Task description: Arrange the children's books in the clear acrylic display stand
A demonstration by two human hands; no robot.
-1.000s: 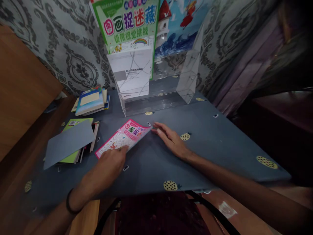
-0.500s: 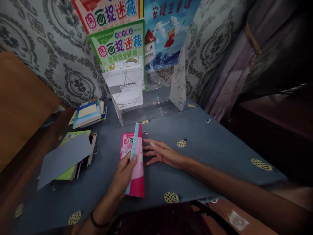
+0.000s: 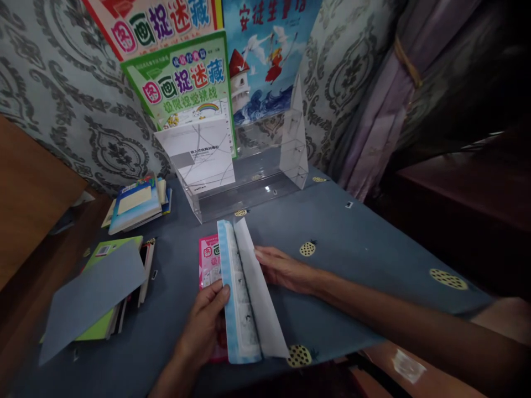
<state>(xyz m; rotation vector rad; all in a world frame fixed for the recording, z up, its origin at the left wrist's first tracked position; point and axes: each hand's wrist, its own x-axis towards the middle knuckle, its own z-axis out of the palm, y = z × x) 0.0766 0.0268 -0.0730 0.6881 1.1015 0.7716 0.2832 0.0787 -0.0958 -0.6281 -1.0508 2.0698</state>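
A children's book [image 3: 240, 293] stands partly open in front of me, its pages with blue borders and grey pictures facing up. A pink cover with Chinese lettering [image 3: 207, 257] shows at its left, underneath; whether it belongs to the same book I cannot tell. My left hand [image 3: 207, 315] grips the left side, thumb on the blue border. On the other side my right hand [image 3: 286, 268] holds the edge of a pale page, thumb in front and the other fingers partly hidden behind it.
A clear acrylic book rack [image 3: 294, 146] at the back holds a white booklet [image 3: 203, 157], a green book [image 3: 182, 83] and a blue book [image 3: 269, 61]. Two stacks lie left: one with a blue book [image 3: 136, 204], one under a grey sheet [image 3: 95, 293]. A patterned tablecloth [image 3: 352, 265] covers the table.
The book has been opened, so inner pages face up where the pink outer cover showed. My right hand has closed on the right edge. The view has shifted slightly.
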